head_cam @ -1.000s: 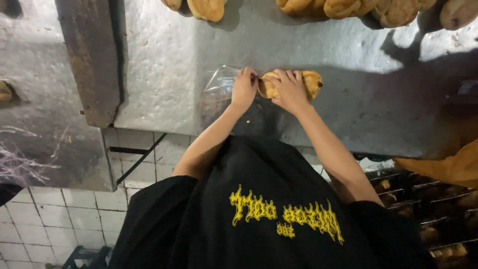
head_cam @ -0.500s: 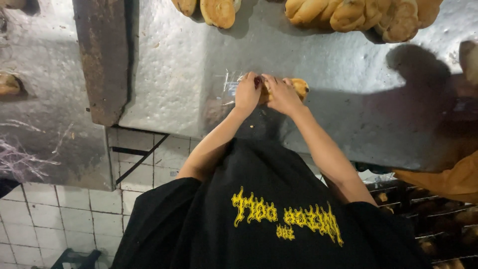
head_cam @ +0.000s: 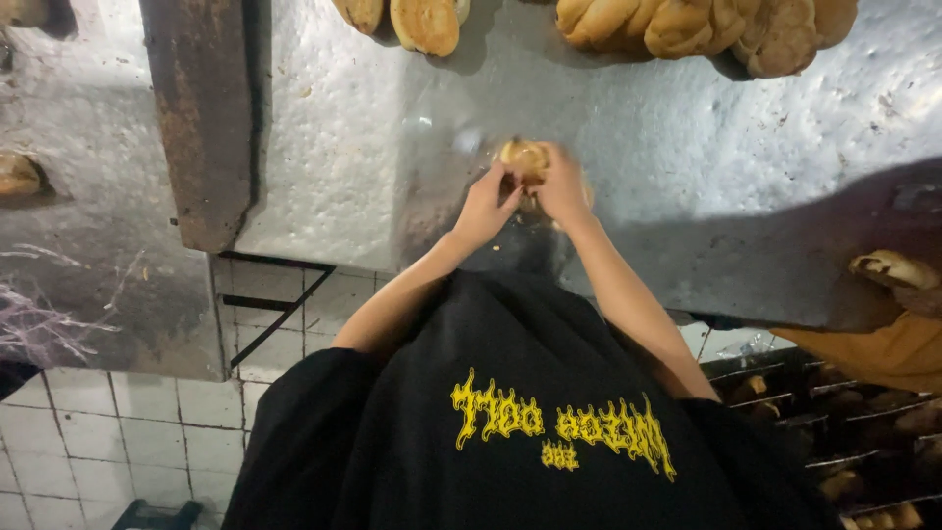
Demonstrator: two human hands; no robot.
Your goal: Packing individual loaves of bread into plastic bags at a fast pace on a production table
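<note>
A: What have my hands got?

B: Both are closed on one golden bread roll [head_cam: 523, 157], held just above the pitted metal table [head_cam: 324, 147].

A: Yes. My left hand [head_cam: 484, 209] pinches the roll's near left side, fingers curled onto it. My right hand [head_cam: 562, 186] wraps over its right side. The two hands sit close together, nearly touching. Something clear and shiny blurs around the roll; I take it for a plastic bag [head_cam: 446, 147], though I cannot tell its edges.

B: And farther out?

A: Along the far edge of the table lie more baked goods: a round bun [head_cam: 425, 24] to the left, and a heap of rolls [head_cam: 687, 25] to the right, well apart from my hands. A rusty beam [head_cam: 201, 118] runs down the table's left side. Below it is a white tiled wall [head_cam: 128, 432]. My black shirt [head_cam: 510, 432] with yellow lettering fills the lower middle. At lower right, a wire rack [head_cam: 834, 422] holds more bread, and something orange-brown [head_cam: 873, 353] lies above it.
</note>
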